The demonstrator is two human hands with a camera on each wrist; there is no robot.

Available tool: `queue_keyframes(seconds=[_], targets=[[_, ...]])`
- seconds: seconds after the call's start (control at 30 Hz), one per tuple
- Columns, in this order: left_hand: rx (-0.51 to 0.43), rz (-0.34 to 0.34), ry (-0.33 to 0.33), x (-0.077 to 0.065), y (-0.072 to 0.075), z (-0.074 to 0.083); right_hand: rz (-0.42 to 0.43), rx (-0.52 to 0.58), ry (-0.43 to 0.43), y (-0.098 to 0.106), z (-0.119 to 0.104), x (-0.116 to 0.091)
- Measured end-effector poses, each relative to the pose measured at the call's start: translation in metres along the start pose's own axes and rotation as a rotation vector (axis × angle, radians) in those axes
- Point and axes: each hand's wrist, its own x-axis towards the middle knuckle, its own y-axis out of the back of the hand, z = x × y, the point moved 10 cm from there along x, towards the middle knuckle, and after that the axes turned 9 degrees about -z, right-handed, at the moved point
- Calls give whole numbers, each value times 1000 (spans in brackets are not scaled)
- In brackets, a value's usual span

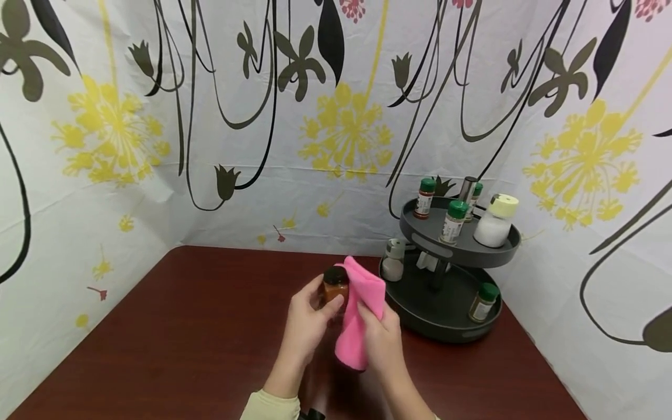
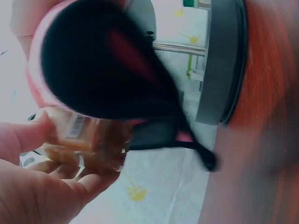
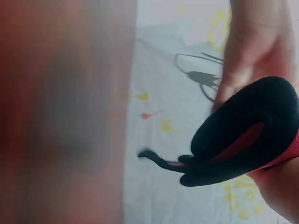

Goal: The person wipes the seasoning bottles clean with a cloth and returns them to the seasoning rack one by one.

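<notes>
In the head view my left hand [image 1: 306, 319] grips a small clear spice jar [image 1: 335, 287] with a black lid and orange-brown contents. Its fingers and thumb wrap the jar's sides, and a barcode label shows on the jar [image 2: 77, 128] in the left wrist view. My right hand [image 1: 384, 341] holds a folded pink cloth [image 1: 362, 297] right beside the jar, overlapping its edge. Both wrist views show the cloth's dark inner folds [image 3: 233, 140], loosely rolled with a loop hanging out. Part of the jar is hidden behind the cloth in the left wrist view.
A dark two-tier turntable rack [image 1: 446, 321] stands at the right on the reddish-brown table [image 1: 210, 326]. Green-capped spice jars and a white yellow-lidded container [image 1: 495, 221] sit on it. A shaker [image 1: 392, 261] stands at its left edge. Patterned sheets hang behind and at both sides.
</notes>
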Motion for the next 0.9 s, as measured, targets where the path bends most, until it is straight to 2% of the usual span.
queue_keyframes(seconds=[0.07,0.17,0.27,0.33,0.4,0.5,0.7,0.8,0.9], targets=[[-63,19,-3,0,3,0,-29,5,-29,-3,8,-1],[-231,21,-5,1,6,-1,-80,44,-82,-7,15,-1],[-388,39,17,0,8,-5,-89,99,-121,-4,16,-2],[-416,70,43,-2,10,-9,-76,126,-130,0,16,-1],[-378,100,66,-5,12,-10,-57,129,-128,4,15,0],[-268,98,65,-7,11,-9,-57,129,-132,4,16,0],[81,13,-22,-8,0,-2,-89,151,-157,-4,18,-2],[214,-23,-65,-9,-6,0,-42,157,-125,1,7,-1],[262,-26,-72,-8,-6,-1,19,121,-60,7,-10,-3]])
